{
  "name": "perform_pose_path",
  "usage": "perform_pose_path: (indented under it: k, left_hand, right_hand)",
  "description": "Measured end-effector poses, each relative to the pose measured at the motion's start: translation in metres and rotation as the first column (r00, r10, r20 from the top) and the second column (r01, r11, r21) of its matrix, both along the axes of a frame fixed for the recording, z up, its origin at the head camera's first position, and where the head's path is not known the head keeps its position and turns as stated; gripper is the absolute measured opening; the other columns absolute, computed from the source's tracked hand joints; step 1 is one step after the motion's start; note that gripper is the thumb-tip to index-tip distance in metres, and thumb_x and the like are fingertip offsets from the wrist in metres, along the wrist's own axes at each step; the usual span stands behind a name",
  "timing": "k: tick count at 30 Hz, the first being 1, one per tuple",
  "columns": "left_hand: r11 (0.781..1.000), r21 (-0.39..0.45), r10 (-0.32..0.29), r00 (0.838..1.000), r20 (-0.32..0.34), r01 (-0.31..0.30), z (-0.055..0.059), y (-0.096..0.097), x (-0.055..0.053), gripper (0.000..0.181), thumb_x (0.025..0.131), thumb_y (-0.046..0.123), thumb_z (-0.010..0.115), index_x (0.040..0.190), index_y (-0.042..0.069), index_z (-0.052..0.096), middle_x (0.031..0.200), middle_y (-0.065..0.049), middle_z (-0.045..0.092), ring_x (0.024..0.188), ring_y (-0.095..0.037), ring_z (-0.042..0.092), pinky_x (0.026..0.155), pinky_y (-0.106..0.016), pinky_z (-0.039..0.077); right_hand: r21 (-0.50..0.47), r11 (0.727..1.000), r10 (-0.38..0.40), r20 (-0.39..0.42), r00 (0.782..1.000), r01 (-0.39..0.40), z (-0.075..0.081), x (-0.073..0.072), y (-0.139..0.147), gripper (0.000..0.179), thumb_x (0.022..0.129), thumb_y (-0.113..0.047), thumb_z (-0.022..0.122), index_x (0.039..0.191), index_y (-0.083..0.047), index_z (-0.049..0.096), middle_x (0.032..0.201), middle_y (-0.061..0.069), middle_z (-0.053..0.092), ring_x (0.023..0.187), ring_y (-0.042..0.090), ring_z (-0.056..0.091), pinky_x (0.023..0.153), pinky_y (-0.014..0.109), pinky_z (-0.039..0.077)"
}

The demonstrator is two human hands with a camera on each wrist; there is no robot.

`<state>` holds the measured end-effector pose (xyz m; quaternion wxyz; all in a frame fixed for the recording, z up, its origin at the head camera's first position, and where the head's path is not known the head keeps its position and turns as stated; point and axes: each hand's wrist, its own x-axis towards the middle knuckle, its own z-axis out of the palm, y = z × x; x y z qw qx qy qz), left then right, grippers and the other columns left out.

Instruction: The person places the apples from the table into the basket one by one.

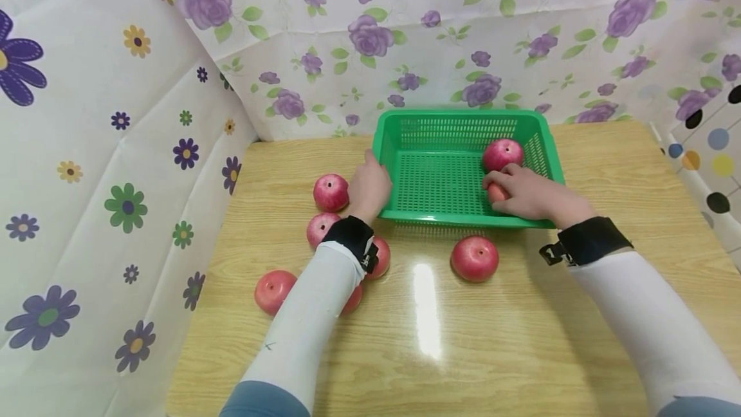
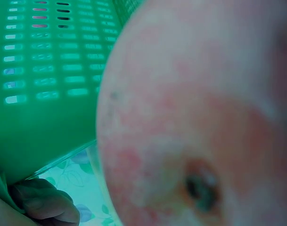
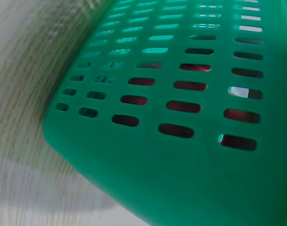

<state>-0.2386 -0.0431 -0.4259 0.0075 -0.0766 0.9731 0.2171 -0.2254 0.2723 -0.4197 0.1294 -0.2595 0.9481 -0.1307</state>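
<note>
A green plastic basket (image 1: 440, 218) with slotted walls stands at the back of the table. My left hand (image 1: 369, 188) grips its left rim; in the left wrist view the curled fingers (image 2: 49, 205) show at that rim. Inside the basket, at the right end, my right hand (image 1: 529, 193) holds a red apple (image 1: 497, 192), mostly covered by the fingers. Just behind it lies another red apple (image 1: 502, 154). The right wrist view shows only the basket's outer wall (image 3: 148, 155), with red glimpsed through the slots; the right hand is hidden there.
Several apples lie around my left forearm, among them one (image 1: 331, 192) beside the left hand and one (image 1: 274, 291) nearer the front. Another apple (image 1: 475, 258) sits before the basket on the wooden table (image 1: 463, 352). Flowered sheets (image 1: 324, 37) hang behind and at the left.
</note>
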Motion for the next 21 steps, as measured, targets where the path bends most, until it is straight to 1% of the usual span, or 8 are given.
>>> perform_pose_path:
  k: [9,16,21]
  left_hand:
    - [1.000,0.006,0.001,1.000,0.000,-0.001,0.0010,0.0000,0.0010,0.043,0.106,0.027,0.043,0.142,0.005,0.035,0.103,-0.020,0.067,0.088,-0.033,0.066,0.068,-0.049,0.057]
    - [1.000,0.008,0.005,1.000,0.004,-0.005,0.0012,0.0001,0.0010,0.045,0.106,0.027,0.042,0.144,0.005,0.034,0.104,-0.020,0.066,0.089,-0.032,0.066,0.068,-0.050,0.057]
    - [1.000,0.006,0.005,1.000,0.009,-0.005,0.0011,0.0002,0.0012,0.045,0.106,0.027,0.042,0.144,0.005,0.034,0.103,-0.020,0.066,0.088,-0.033,0.066,0.068,-0.050,0.057]
  right_hand:
    - [-0.012,1.000,0.003,0.030,1.000,-0.003,-0.0075,-0.0031,-0.0001,0.041,0.087,-0.027,0.067,0.126,-0.017,0.059,0.115,0.018,0.050,0.094,0.033,0.054,0.085,0.055,0.049]
    - [0.000,1.000,0.001,0.042,0.999,-0.001,-0.0086,-0.0039,-0.0017,0.043,0.086,-0.026,0.066,0.127,-0.015,0.059,0.114,0.018,0.050,0.092,0.033,0.053,0.085,0.054,0.048]
    - [0.008,1.000,-0.010,0.050,0.999,0.010,-0.0086,-0.0030,-0.0017,0.044,0.086,-0.027,0.066,0.127,-0.015,0.059,0.114,0.018,0.050,0.093,0.033,0.053,0.085,0.054,0.049]
